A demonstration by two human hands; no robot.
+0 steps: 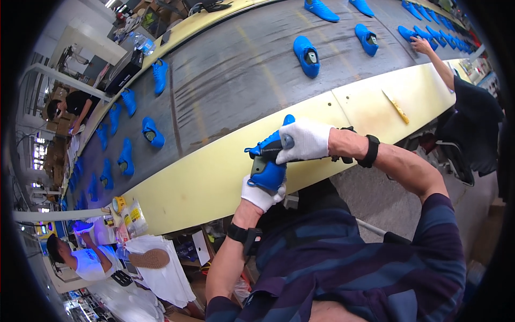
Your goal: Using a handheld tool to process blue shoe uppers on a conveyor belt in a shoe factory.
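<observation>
Blue lace-up sneaker (272,177) was up in both hands over the cream surface (182,198), toe pointing away, heel toward the person. Left hand (262,194), white-gloved, cupped the heel from below, fingers wrapped round it, probably to steady the shoe. Right hand (308,140), also gloved, pinched the forefoot near the laces, beside a dark grey rounded piece (288,141); likely it braced the toe end, exact contact unclear. Grey-green insole (258,167) showed in the shoe's opening.

Other blue shoes (307,56) sat on the grey conveyor belt (225,80), sparser mid-belt, closer together far right, where a co-worker's hand (422,45) touched one. Yellow-handled knife (399,111) lay on the surface to the right, presumably kept within reach. Clear bottle (142,43) sat at the belt's far edge near a black box (124,71); couldn't tell contents of either. Clear plastic bag (135,219), something yellow in it, lay by the surface's left end.
</observation>
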